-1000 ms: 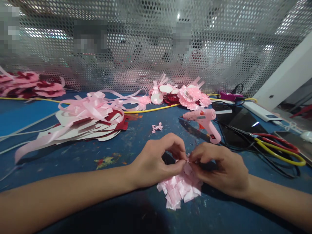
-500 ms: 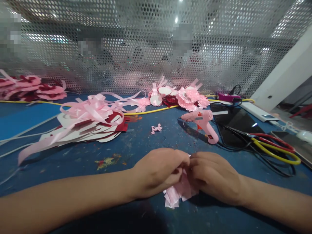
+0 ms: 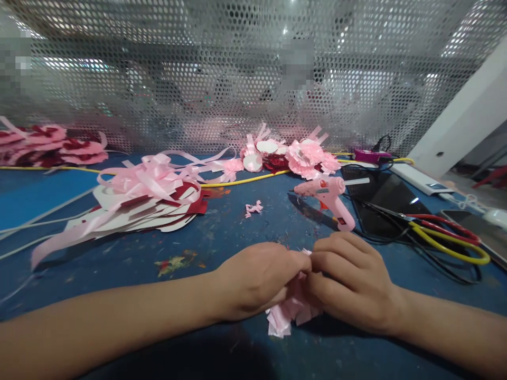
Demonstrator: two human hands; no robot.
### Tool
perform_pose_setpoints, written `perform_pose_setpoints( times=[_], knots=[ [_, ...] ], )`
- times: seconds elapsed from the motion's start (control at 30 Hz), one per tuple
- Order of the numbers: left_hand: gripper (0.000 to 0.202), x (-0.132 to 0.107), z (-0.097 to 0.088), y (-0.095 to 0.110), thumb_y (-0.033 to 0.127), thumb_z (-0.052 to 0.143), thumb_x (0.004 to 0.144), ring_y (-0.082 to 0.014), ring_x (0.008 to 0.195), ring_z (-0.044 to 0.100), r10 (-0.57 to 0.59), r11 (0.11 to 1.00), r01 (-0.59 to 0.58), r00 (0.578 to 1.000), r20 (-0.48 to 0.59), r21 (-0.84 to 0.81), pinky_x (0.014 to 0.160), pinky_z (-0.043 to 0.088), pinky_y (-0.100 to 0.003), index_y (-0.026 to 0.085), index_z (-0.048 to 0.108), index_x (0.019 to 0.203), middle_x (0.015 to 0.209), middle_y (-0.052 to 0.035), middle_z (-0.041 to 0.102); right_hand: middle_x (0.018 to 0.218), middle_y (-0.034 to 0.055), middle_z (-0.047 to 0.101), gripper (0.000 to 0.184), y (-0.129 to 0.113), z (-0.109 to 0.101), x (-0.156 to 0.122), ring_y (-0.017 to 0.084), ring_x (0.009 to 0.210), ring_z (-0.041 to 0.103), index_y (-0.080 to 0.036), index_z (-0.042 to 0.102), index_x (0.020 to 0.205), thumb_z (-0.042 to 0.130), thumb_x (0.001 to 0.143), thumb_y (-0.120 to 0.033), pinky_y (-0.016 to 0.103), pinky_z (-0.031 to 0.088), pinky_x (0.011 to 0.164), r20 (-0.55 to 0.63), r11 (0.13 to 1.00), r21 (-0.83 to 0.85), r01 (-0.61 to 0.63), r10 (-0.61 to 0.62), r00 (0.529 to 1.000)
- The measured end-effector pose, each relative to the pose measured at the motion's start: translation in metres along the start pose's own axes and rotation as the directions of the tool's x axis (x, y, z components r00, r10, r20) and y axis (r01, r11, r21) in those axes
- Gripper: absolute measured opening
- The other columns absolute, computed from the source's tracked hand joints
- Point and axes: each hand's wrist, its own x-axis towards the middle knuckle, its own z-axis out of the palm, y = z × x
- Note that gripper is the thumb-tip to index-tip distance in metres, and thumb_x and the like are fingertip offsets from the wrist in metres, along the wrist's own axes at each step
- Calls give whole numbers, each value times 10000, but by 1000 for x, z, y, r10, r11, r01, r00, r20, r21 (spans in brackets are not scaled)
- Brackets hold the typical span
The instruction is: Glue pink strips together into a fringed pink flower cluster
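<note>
My left hand [image 3: 257,279] and my right hand [image 3: 350,282] meet at the middle of the blue table [image 3: 222,232], both closed on a pink ribbon flower [image 3: 287,314]. The fingers press together around its top, and its cut petals stick out below and between the hands. Most of the flower is hidden by the fingers.
A pink glue gun [image 3: 330,192] lies just beyond my right hand. Scissors with red and yellow handles [image 3: 447,235] rest on a black panel at the right. A heap of pink ribbon on card pieces [image 3: 146,195] sits at the left. Finished pink flowers [image 3: 307,155] lie by the perforated screen [image 3: 222,79].
Both hands dropped lower and closed tighter round the flower, gathering its petals; a second ago the fingers pinched its top with more of the petals spread out below.
</note>
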Motion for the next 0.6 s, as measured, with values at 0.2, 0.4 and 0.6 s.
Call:
perform_pose_setpoints(
  times=[0.2, 0.4, 0.6],
  knots=[
    [55, 0, -2, 0, 154, 438, 870, -121, 690, 575, -48, 996, 49, 999, 12, -75, 630, 441, -203, 200, 465, 882, 800, 6, 644, 723, 18, 608, 92, 0, 0, -5, 168, 751, 551, -195, 559, 755, 599, 783, -117, 316, 432, 661, 10, 999, 30, -34, 34, 999],
    [305, 0, 5, -3, 112, 514, 825, -100, 731, 601, -237, 937, 195, 964, -119, -289, 708, 487, -204, 196, 435, 1107, 841, 12, 632, 808, 26, 594, 168, 7, 6, -5, 156, 757, 545, -206, 489, 872, 608, 779, -131, 302, 457, 663, -39, 963, 156, -218, 226, 973],
    [364, 3, 10, -9, 156, 541, 830, -88, 696, 567, -459, 835, 367, 876, -151, -409, 613, 489, -197, 198, 433, 1175, 853, 8, 601, 813, 8, 544, 224, 15, 10, -3, 142, 705, 514, -221, 453, 893, 635, 788, -299, 273, 451, 624, 87, 781, 175, -599, 594, 800]
  ],
)
